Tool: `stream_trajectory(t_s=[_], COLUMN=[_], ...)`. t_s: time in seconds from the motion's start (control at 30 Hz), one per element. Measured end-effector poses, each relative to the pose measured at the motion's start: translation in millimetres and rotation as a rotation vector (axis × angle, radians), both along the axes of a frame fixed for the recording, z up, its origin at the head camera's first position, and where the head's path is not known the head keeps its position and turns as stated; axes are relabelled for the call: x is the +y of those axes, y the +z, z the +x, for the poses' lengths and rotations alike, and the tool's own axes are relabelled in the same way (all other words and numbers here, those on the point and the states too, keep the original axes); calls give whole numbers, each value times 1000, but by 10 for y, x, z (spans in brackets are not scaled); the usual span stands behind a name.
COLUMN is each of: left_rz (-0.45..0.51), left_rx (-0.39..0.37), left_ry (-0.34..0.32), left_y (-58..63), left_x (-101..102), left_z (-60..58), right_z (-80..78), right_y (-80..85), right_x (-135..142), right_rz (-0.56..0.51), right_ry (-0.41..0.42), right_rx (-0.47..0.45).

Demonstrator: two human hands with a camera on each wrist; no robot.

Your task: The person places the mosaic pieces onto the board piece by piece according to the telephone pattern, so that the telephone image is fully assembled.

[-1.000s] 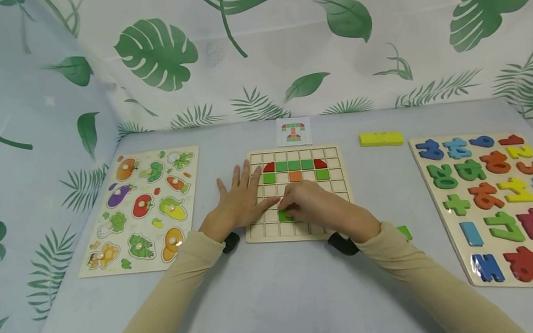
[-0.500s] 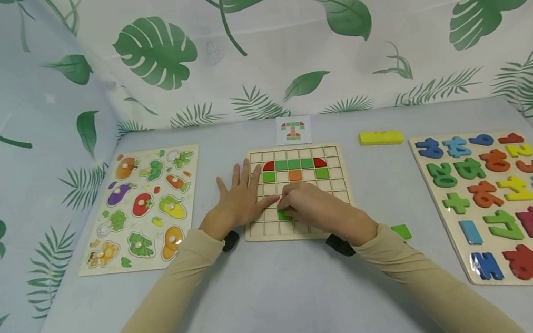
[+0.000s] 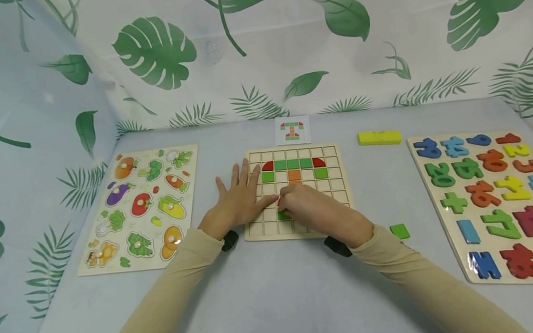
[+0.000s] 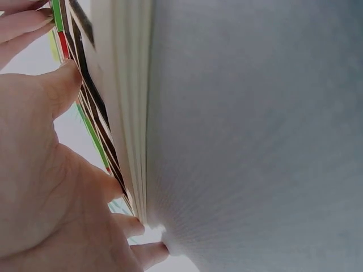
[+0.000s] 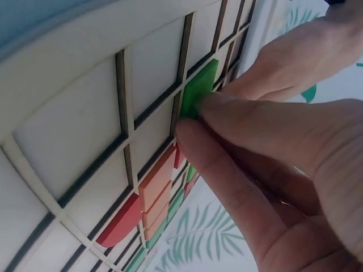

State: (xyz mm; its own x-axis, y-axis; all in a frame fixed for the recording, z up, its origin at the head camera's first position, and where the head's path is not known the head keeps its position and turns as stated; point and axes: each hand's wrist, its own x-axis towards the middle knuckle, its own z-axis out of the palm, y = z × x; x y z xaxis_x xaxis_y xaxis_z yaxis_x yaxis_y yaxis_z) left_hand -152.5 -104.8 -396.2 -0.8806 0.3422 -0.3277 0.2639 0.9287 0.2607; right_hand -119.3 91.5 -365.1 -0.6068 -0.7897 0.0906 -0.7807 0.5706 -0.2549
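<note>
A wooden grid board [image 3: 272, 230] lies mid-table, bearing red, green and orange tiles. My left hand [image 3: 237, 203] rests with spread fingers on its left side; in the left wrist view, the fingers reach along the board's edge [image 4: 133, 85]. Over the lower middle of the grid, my right hand [image 3: 318, 208] has curled fingers. The right wrist view shows its thumb and a finger pinching a green square tile [image 5: 197, 85] at a cell. Close by sit stacked orange tiles [image 5: 156, 187] and a rounded red tile [image 5: 122, 221]. The right hand hides part of the pattern in the head view.
A pattern card [image 3: 292, 131] lies behind the board, with a yellow block [image 3: 379, 138] to its right. One loose green tile [image 3: 399, 231] is beside the right sleeve. A vegetable puzzle [image 3: 151, 235] lies left, a number puzzle [image 3: 460, 268] right.
The right forearm has shifted slightly left, so the loose green tile beside the sleeve, partly covered before, now shows whole. The left hand keeps its place, and the right fingers stay at the same tile.
</note>
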Motion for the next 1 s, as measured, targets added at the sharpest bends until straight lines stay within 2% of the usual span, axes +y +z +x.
stream_trajectory(t_s=[0.1,0.3,0.5,0.6,0.7,0.87,1.0], left_rz=[9,10,28,28,29,52,48], left_rx=[2,-10,-11,-14,-16,-8,-2], left_ry=[-1,5,12,12,12,13,13], left_y=[18,-32,-6,-7,-9,-1,-6], left_x=[2,-3,2,3,-2,-10,-3], left_z=[11,-22,4,-1,-2,9,5], right_z=[11,-2,-19,-30,-45,-43,-24], right_y=[-3,-8,54,108,166,252,287], right_x=[32,196,390,516,661,964,1189], right_rz=[-15,-138,-211,-221,-210,-171,-104], right_ry=[4,35,82,35,-45,-139,-161], right_rx=[-46,-227,-307,-363,-415,-435,-443])
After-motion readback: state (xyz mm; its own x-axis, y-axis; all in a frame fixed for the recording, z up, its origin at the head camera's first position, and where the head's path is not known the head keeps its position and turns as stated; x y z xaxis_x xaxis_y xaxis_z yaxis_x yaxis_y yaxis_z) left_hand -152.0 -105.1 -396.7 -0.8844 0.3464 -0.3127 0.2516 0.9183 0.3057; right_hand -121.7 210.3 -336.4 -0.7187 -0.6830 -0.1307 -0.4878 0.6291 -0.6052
